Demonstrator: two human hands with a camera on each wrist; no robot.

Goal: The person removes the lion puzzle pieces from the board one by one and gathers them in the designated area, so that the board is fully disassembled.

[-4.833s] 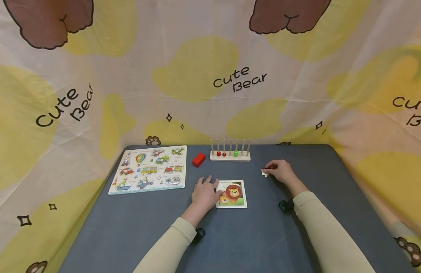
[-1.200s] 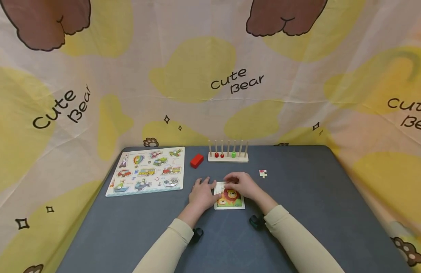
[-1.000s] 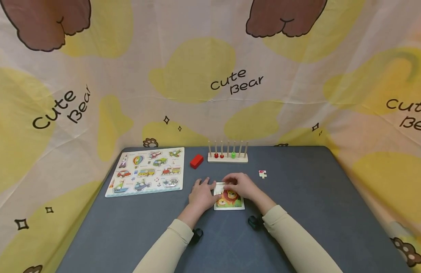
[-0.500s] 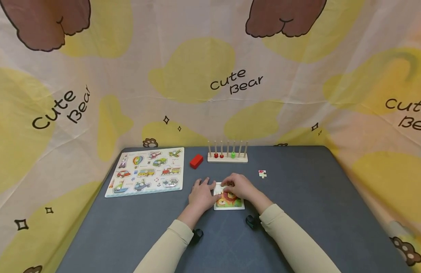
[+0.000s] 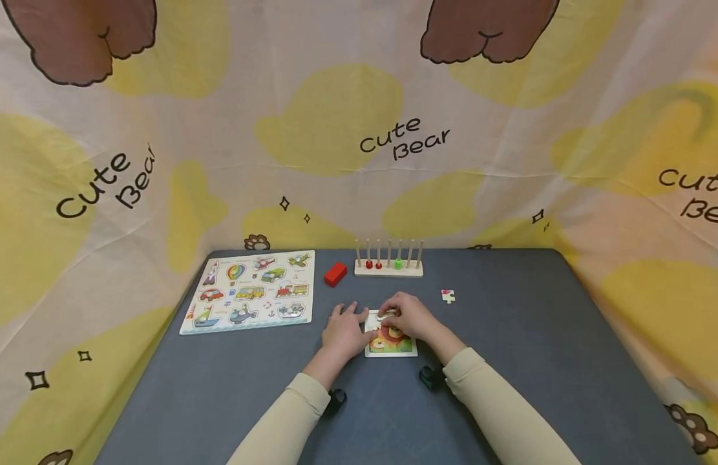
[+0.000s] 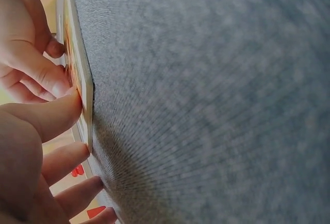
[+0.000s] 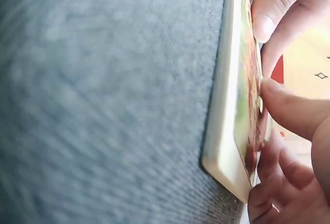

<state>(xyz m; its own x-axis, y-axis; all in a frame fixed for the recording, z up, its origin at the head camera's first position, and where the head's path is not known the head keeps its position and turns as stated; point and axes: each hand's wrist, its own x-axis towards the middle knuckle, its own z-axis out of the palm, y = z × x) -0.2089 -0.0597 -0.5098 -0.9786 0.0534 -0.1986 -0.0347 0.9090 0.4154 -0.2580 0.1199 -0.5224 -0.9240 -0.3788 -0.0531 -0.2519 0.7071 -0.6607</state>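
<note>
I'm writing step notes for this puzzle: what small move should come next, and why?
Probably press gently on the far part of the lion puzzle with the right hand before fetching the loose piece. The right hand is at that far part, the left hand touches the left side, and the loose piece lies apart.
</note>
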